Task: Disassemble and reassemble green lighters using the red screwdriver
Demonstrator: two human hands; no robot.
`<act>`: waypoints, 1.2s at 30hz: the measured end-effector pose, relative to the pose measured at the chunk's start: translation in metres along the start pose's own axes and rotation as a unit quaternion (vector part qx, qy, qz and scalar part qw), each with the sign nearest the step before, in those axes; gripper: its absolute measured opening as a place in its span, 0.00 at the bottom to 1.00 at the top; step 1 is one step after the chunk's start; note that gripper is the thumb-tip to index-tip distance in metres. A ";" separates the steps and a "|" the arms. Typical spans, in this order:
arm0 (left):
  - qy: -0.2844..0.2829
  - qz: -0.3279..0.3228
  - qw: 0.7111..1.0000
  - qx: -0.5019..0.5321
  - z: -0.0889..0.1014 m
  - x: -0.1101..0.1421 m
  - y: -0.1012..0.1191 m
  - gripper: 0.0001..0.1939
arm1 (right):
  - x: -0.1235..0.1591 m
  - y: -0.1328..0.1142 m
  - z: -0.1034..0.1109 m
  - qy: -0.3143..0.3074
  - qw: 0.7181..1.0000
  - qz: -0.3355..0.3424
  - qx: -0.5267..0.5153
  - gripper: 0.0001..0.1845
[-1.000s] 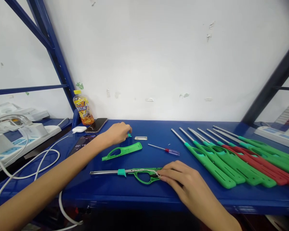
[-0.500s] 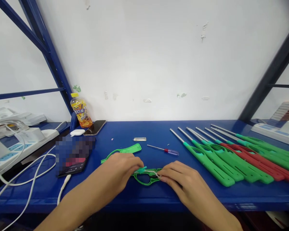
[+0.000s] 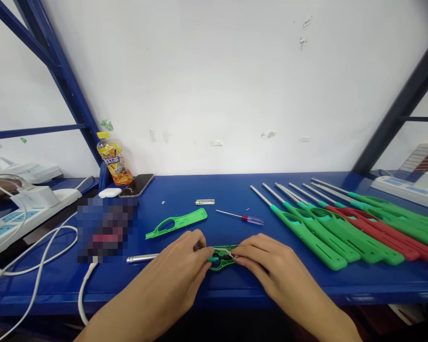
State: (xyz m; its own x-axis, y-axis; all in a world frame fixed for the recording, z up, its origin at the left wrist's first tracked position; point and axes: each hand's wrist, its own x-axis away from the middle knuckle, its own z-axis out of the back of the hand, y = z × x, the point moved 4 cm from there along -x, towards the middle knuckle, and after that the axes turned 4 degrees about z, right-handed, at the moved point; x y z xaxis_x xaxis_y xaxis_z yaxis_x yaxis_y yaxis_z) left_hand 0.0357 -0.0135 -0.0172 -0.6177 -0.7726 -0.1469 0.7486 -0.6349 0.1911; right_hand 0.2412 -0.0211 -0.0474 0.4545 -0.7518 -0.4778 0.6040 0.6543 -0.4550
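An opened long-neck gas lighter (image 3: 217, 265) lies at the front of the table, its green handle shell exposing a thin pale tube or wire inside. Its metal barrel (image 3: 141, 258) sticks out to the left from under my left hand (image 3: 185, 261). That hand's fingers are closed at the lighter's teal part, where barrel and handle meet. My right hand (image 3: 266, 259) pinches the other end of the shell and the pale tube; its fingertips cover the detail there. Just beyond lies the loose other half of the green handle shell (image 3: 189, 220), inner side up.
A small clear fuel tank (image 3: 204, 202) and a screwdriver (image 3: 251, 219) lie farther back. Several green and red long-neck lighters (image 3: 306, 237) fan out at right. At left are a phone (image 3: 137, 185), a drink bottle (image 3: 114, 161), a white cable (image 3: 82, 294) and a power strip (image 3: 17, 221).
My left hand has lowered the teal part towards the handle shell. The metal barrel now shows left of that hand, and the loose shell half is fully uncovered. My right hand keeps its pinch.
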 end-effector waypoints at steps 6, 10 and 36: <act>0.047 -0.013 0.998 -0.038 -0.003 0.006 -0.003 0.10 | 0.000 -0.001 0.001 0.006 1.000 0.006 0.001 0.12; 0.077 -0.049 0.993 -0.074 0.001 0.011 -0.003 0.17 | 0.000 -0.001 0.002 0.009 1.000 0.005 -0.003 0.12; 0.186 -0.040 0.981 0.022 -0.014 0.000 -0.010 0.15 | -0.001 -0.004 0.002 0.003 1.000 0.021 0.022 0.13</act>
State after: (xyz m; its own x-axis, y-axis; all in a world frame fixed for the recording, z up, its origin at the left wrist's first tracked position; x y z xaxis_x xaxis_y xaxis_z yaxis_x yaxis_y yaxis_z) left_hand 0.0319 -0.0074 -0.0325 -0.5370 -0.6747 -0.5064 0.6847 -0.6992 0.2054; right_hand 0.2404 -0.0230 -0.0436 0.4752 -0.7235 -0.5008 0.6129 0.6805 -0.4016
